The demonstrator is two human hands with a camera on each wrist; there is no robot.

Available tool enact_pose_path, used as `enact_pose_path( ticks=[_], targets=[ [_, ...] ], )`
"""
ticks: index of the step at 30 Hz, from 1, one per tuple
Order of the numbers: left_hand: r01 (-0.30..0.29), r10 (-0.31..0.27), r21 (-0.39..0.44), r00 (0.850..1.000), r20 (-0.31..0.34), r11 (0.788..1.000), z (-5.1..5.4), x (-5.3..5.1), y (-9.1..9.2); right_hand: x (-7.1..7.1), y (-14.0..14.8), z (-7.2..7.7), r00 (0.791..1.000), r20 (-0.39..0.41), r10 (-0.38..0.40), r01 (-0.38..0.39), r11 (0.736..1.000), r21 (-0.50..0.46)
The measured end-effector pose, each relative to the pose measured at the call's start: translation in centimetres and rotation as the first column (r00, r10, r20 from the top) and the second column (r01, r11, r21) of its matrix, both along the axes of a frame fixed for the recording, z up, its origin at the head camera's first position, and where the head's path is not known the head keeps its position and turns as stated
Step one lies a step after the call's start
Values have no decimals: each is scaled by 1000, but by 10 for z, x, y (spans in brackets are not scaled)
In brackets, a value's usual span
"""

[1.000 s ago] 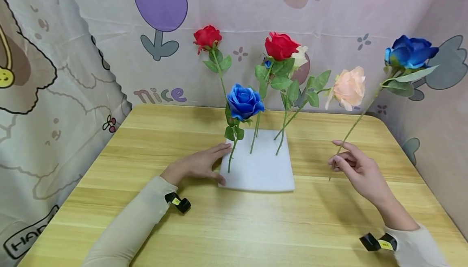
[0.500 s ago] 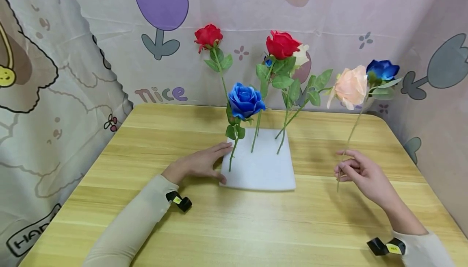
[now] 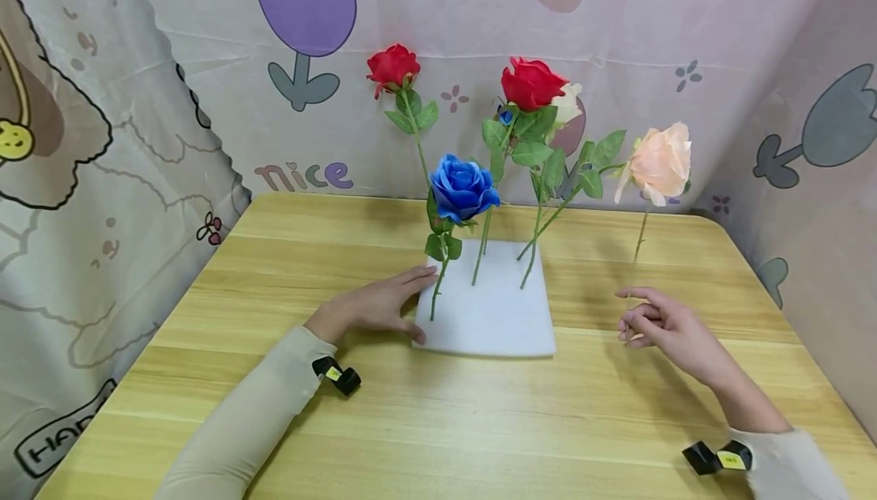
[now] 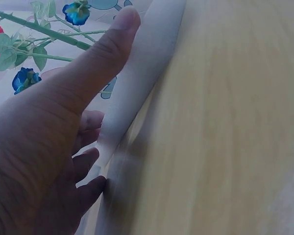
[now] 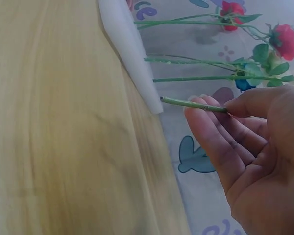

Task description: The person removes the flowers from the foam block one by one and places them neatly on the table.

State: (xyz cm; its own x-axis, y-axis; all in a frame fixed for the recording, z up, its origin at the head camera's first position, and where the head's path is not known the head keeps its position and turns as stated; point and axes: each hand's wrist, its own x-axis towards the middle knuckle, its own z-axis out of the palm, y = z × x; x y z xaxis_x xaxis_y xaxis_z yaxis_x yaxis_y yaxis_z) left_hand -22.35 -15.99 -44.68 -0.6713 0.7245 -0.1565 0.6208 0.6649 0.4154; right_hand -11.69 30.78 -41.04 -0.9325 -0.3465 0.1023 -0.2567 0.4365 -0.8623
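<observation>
My left hand (image 3: 375, 305) rests along the left edge of a white foam block (image 3: 493, 329), fingers extended and thumb apart at the near corner. To the right, my right hand (image 3: 674, 335) pinches a thin rose stem (image 3: 642, 237) between thumb and fingers, above the table. In the right wrist view the bare lower end of that stem (image 5: 179, 102) sticks out past the fingertips, apart from the foam. The held rose's bloom is hidden behind a peach rose (image 3: 660, 163) in the head view. A blue rose (image 3: 464, 189) stands in the foam near my left hand.
Two red roses, one at the left (image 3: 393, 68) and another in the middle (image 3: 532, 83), rise from the foam. Behind the middle one are a white bloom (image 3: 567, 104) and a bit of blue. The wooden table (image 3: 466, 431) meets a printed cloth backdrop (image 3: 438, 20).
The held blue rose has swung left and dropped behind the peach rose, its stem now steeper. My right hand went slightly down, then a little left. The left hand stays on the foam.
</observation>
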Motion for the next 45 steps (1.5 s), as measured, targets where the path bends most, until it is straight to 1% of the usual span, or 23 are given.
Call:
enact_pose_path(
  ticks=[4,12,19,23,29,34,38,43,45],
  targets=[
    [3,-3,4,1000,-6,1000,-1,-1,0,-2,-5,-4,999,45,15,-14,999,-29],
    [2,-2,-3,1000,-9,1000,0,-1,1,-7,-15,-8,989,149,14,-14,1000,0],
    [7,-7,-3,1000,-6,1000,1,-2,1,-13,-22,-13,965,256,49,-41,998,-36],
    [8,-8,-8,1000,-6,1000,0,-1,2,-17,-26,-16,951,301,72,-57,997,-59],
    [9,-9,-5,1000,-2,1000,0,-1,2,-22,-32,-23,940,329,89,-70,995,-69],
    [6,-6,-4,1000,-4,1000,0,-1,1,-26,-38,-27,932,343,116,-84,991,-108],
    [8,-8,1,1000,-10,1000,0,-1,1,-28,-41,-30,921,364,135,-92,987,-133],
    [12,-12,6,1000,-6,1000,1,-1,1,-29,-44,-31,905,405,132,-79,986,-145],
    [11,-11,5,1000,-3,1000,2,0,1,-30,-45,-32,903,411,127,-74,987,-143]
  ],
)
